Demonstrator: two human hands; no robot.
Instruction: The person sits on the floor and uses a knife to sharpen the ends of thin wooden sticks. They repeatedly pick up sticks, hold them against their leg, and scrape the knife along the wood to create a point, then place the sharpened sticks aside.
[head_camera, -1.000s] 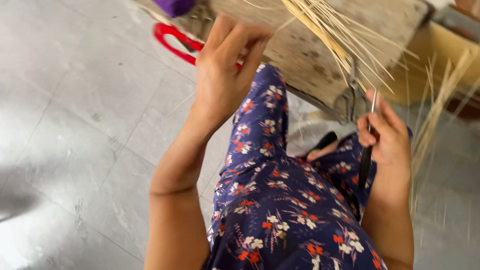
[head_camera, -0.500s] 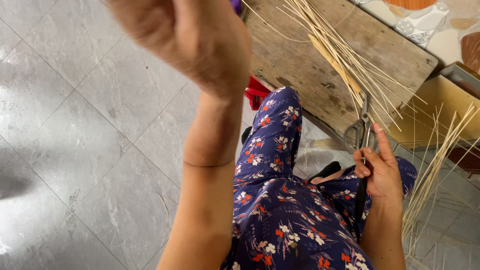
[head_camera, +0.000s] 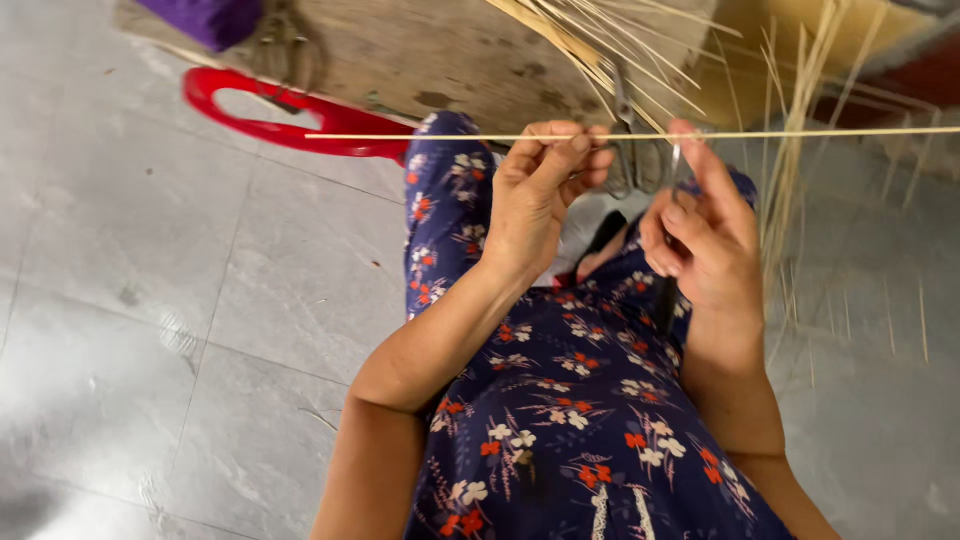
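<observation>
— Grey stone-look floor tiles (head_camera: 150, 300) are filling the left side, smooth and faintly mottled, with thin grout lines crossing them. What is lying above them?

— A worn wooden board (head_camera: 440, 55) with dark stains is running along the top edge. A bright red plastic loop handle (head_camera: 290, 122), glossy and rounded, is sticking out from under it, and a purple fabric-looking block (head_camera: 205, 18) is sitting at its top left corner.

— And the hands?

— Both are working in front of a lap covered in navy floral cloth (head_camera: 560, 400), dotted with red and white flowers. The left hand (head_camera: 540, 195) is pinching a long thin bamboo sliver (head_camera: 450, 136) between thumb and fingertips, the other fingers curling loosely inward. The sliver is pale yellow, straight and stretching level across the frame, from above the red handle out past the right side.

— What is the right hand doing?

— The right hand (head_camera: 705, 245) is closing around a dark knife handle (head_camera: 665, 300), with the narrow metal blade (head_camera: 675, 165) rising to meet the sliver just beside the left fingertips. The thumb is lying along the blade side.

— Anything behind them?

— A bundle of loose bamboo splints (head_camera: 580, 40) is fanning over the board, fine and straw-coloured, and more upright splints (head_camera: 800, 130) are leaning at the right, against a yellowish, blurred background. Grey metal pliers or shears (head_camera: 625, 150) are resting behind the fingers; which of the two I cannot tell.
</observation>
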